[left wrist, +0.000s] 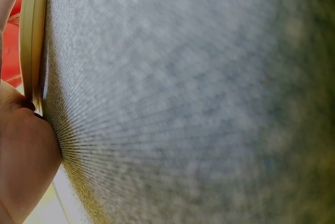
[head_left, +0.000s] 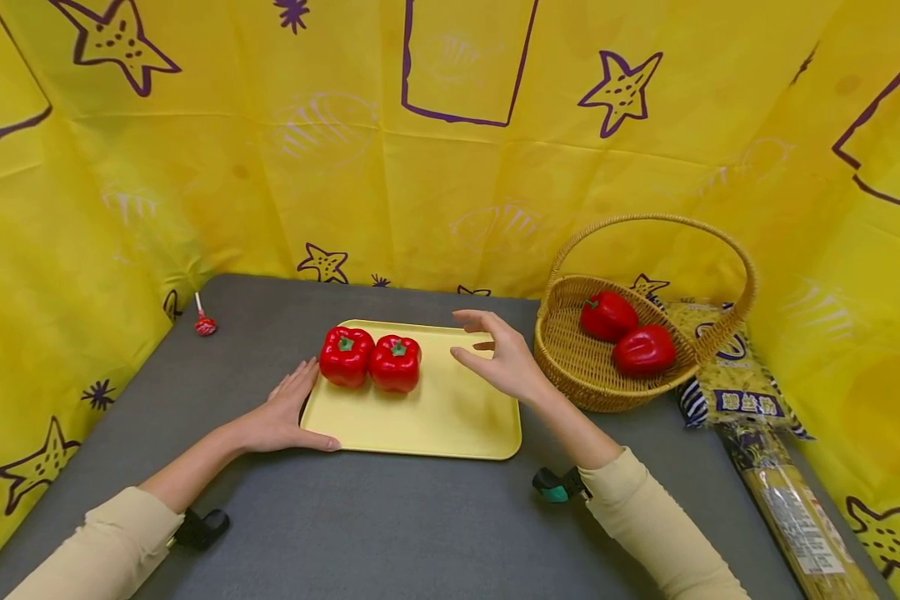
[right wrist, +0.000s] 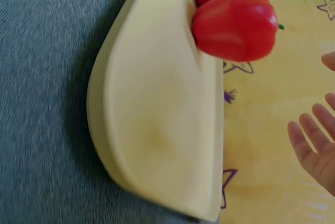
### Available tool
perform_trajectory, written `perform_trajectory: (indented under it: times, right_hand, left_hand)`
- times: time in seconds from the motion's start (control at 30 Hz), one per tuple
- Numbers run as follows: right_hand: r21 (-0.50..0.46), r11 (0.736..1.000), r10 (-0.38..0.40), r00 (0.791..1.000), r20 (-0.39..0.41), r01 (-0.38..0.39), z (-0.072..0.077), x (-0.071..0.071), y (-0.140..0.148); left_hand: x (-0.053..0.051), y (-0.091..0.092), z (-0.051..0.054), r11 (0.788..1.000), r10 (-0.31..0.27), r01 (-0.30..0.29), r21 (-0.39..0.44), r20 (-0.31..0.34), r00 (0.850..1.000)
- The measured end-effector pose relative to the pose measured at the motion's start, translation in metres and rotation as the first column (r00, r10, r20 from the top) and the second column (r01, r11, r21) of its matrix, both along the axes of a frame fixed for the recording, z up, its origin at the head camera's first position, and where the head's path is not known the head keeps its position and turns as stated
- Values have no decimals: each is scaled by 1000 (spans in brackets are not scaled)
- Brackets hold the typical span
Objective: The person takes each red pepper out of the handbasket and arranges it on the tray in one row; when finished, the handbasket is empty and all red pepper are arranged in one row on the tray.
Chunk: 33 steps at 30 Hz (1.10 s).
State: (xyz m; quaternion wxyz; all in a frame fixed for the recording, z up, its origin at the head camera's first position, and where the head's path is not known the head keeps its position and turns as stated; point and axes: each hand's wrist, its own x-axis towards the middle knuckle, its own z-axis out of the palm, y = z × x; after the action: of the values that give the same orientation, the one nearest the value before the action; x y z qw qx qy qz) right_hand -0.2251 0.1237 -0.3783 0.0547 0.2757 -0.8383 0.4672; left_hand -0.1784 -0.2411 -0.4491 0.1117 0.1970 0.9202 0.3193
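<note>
The left hand [head_left: 285, 417], thumb wide of its fingers, braces the left end of the yellow tray [head_left: 450, 421]; the right hand [head_left: 508, 360], wide and empty, hovers over its right part. A jolt from the left could topple the two red bell peppers [head_left: 395, 364] on the tray's left half. Right of the tray, a careless right elbow might knock the wicker basket [head_left: 579, 387] holding two more.
</note>
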Motion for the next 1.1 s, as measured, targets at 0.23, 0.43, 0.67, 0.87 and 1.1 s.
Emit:
perform_trajectory:
  times: [0.23,0.43,0.67,0.87,1.1]
  right_hand:
    - [-57,997,-47,999,-12,46,5,-1,23]
    - [-95,987,-135,991,-11,133,8,-2,44]
    - [-57,966,-255,967,-20,254,8,-3,67]
    - [-7,948,-318,948,-14,318,9,-6,86]
    - [72,935,-349,937,7,348,13,-11,109]
  left_hand:
    - [0,0,-1,1000,2,-2,-2,-4,1000]
    - [0,0,-1,1000,4,-4,-4,0,1000]
    - [0,0,0,1000,3,-3,-3,5,1000]
    - [-1,-1,-1,1000,-1,1,-2,2,1000]
    - [-1,-1,-2,1000,-4,4,3,-1,1000]
